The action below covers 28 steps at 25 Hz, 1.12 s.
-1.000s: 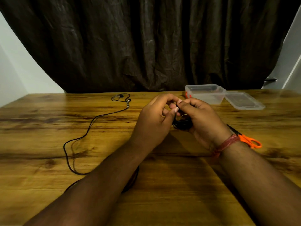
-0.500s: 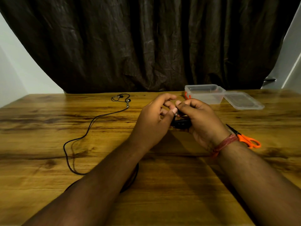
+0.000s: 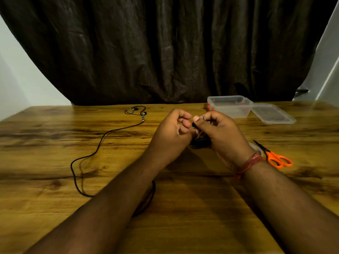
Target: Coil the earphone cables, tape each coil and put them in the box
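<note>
Above the middle of the wooden table (image 3: 183,226), my right hand (image 3: 222,133) grips a small black earphone coil (image 3: 200,142), and its metal plug (image 3: 204,117) sticks up by the forefinger. My left hand (image 3: 173,133) is curled close against it, fingertips at the coil's upper end; whether it holds the cable is hidden. A second black earphone cable (image 3: 102,138) lies loose on the left, its earbuds (image 3: 136,110) at the far end, and it runs under my left forearm. The clear plastic box (image 3: 229,106) stands open at the back right.
The box's clear lid (image 3: 273,114) lies just right of the box. Orange-handled scissors (image 3: 275,156) rest on the table beside my right wrist. Something orange (image 3: 209,107) shows behind the box's left end. A dark curtain hangs behind the table.
My hands have drawn slightly apart at the fingertips. The plug end now stands free above my right forefinger. The loose cable has not moved.
</note>
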Each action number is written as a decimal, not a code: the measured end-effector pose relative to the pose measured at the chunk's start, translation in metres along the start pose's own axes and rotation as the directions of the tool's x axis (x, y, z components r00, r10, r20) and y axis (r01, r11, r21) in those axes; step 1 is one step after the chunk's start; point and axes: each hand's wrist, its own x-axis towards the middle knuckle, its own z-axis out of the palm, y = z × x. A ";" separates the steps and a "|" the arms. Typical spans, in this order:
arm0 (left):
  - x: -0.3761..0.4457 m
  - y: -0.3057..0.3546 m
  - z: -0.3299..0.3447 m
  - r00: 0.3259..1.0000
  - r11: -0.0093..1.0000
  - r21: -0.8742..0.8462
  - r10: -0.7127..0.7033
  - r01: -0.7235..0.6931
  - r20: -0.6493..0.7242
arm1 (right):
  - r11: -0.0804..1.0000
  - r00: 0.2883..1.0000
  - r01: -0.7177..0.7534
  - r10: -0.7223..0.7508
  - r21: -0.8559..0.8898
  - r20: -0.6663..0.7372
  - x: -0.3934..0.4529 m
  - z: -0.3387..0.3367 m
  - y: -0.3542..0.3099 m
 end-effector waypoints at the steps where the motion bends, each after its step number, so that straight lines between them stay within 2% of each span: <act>1: 0.000 -0.001 0.000 0.999 0.999 -0.012 -0.033 0.033 -0.011 | 1.000 1.000 0.012 -0.012 -0.014 -0.007 0.000 0.000 0.000; 4: 0.002 -0.006 -0.001 0.988 0.986 -0.063 -0.153 0.151 -0.019 | 0.997 0.999 0.034 -0.037 -0.071 -0.034 0.001 0.000 0.001; 7: 0.002 -0.009 -0.003 0.966 0.954 -0.154 -0.256 0.258 0.036 | 0.993 0.999 0.038 -0.040 -0.113 -0.023 0.001 -0.002 0.002; 10: 0.004 -0.009 -0.004 0.953 0.929 -0.217 -0.298 0.301 0.049 | 0.987 1.000 0.030 -0.030 -0.159 0.001 0.003 -0.005 0.003; 14: 0.005 -0.010 -0.008 0.936 0.912 -0.218 -0.352 0.348 0.022 | 0.974 1.000 -0.011 0.017 -0.225 0.023 0.008 -0.012 0.007; 17: 0.004 -0.012 -0.014 0.923 0.915 -0.119 -0.383 0.385 0.046 | 0.907 0.999 -0.008 0.028 -0.421 0.040 0.011 -0.018 0.012; 21: 0.002 -0.017 -0.015 0.942 0.930 0.156 -0.335 0.332 -0.002 | 0.703 0.999 0.029 -0.053 -0.710 -0.011 0.014 -0.020 0.024; 24: 0.000 -0.022 -0.011 0.971 0.885 0.412 -0.238 0.217 0.000 | 0.586 0.998 0.052 -0.067 -0.809 0.015 0.015 -0.020 0.032; 28: 0.000 -0.026 -0.008 0.984 0.849 0.509 -0.176 0.145 0.013 | 0.516 0.997 0.077 -0.036 -0.853 0.068 0.016 -0.021 0.039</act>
